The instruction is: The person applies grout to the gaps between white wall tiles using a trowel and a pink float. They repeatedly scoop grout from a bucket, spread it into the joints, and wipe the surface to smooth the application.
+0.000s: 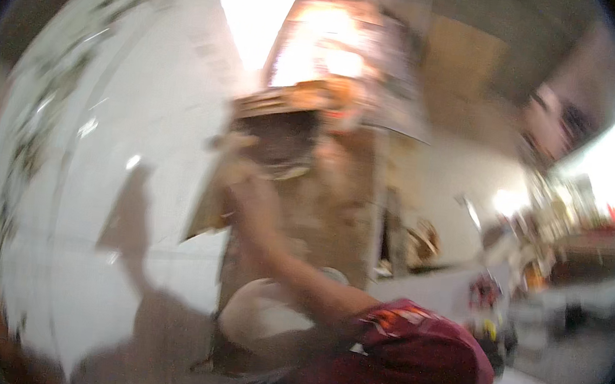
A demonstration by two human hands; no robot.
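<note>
Motion blurs the whole head view. My right forearm comes out of a maroon sleeve point(416, 365) at the lower right and reaches up and left. At its end, my right hand point(243, 167) appears closed on a flat tan piece point(209, 212), which hangs down beside the wrist; its kind is unclear. The fingers are smeared. Just beyond the hand is a dark, squarish thing point(280, 134) with a tan rim, above a long brown surface point(327, 216). My left hand is not in view.
A white surface point(175, 105) fills the left side and carries the shadow point(128, 208) of an arm and a flat shape. A pale rounded shape point(258, 317) lies below the forearm. Blurred clutter point(563, 231) stands at the right. Bright light glares at the top.
</note>
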